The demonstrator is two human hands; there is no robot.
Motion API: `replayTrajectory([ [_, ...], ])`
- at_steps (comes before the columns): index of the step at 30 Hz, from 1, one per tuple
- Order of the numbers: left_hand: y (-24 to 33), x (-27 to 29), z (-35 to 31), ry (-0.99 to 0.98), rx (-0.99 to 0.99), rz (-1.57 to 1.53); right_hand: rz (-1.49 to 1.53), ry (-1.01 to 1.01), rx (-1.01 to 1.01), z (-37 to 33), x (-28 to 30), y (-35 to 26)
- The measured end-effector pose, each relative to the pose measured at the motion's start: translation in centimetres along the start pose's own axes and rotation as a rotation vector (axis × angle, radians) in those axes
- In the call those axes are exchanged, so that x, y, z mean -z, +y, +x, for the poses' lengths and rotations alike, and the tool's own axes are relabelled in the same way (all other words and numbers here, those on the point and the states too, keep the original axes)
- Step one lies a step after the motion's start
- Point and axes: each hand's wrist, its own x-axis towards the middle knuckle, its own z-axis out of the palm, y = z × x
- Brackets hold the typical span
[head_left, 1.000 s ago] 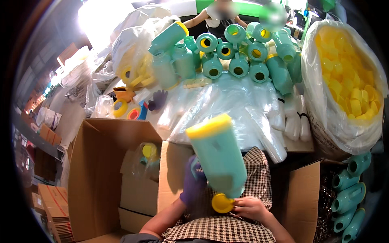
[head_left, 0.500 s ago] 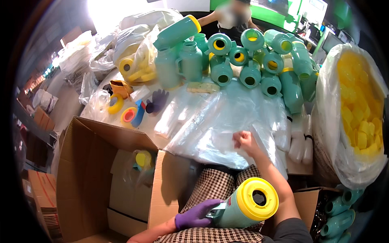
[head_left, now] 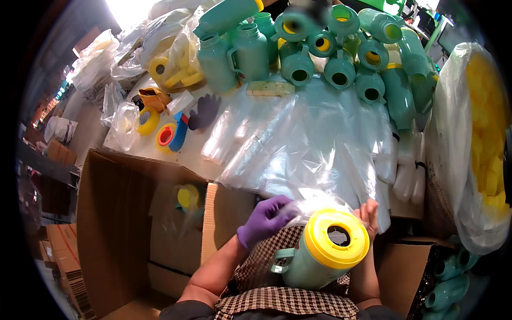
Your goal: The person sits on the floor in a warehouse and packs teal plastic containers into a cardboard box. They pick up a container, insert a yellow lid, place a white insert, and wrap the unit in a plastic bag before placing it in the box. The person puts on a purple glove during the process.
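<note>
A teal jug (head_left: 320,266) with a side handle and a wide yellow collar (head_left: 312,242) around a dark round opening leans on my lap, on the checked cloth (head_left: 288,303). Just beyond it, a thin clear plastic bag (head_left: 320,205) is stretched between my hands. My left hand (head_left: 266,220), in a purple glove, pinches the bag's left side. My bare right hand (head_left: 367,216) is closed on its right side, partly behind the collar. Neither hand grips the jug's handle. A stack of clear bags (head_left: 298,144) lies flat on the table ahead.
An open cardboard box (head_left: 208,229) at left holds a bagged yellow-and-teal piece (head_left: 188,197). Teal jugs (head_left: 297,69) are piled along the table's far side. A sack of yellow parts (head_left: 482,144) stands at right. A tape dispenser (head_left: 173,136) and purple glove (head_left: 205,112) lie left.
My left hand has let go of the jug's handle and moved up to the bag. My right hand has come back from the bag stack toward the jug, bringing a bag. The view has tilted down.
</note>
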Motion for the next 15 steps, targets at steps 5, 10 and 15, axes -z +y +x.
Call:
replayTrajectory([
  [5,1.2,-3.0,-5.6,-0.17,-0.751,0.455,-0.467,-0.206,0.188,-11.6,-2.3,-2.6],
  [10,-4.9,-5.6,-12.0,-0.052,-0.053,-0.233,-1.505,-0.419,-0.193,-21.2,-0.6,-3.8],
  [15,-9.3,-9.7,-9.9,-0.415,-0.873,0.243,-1.547,-0.526,0.167,-20.6,-7.6,-5.3],
])
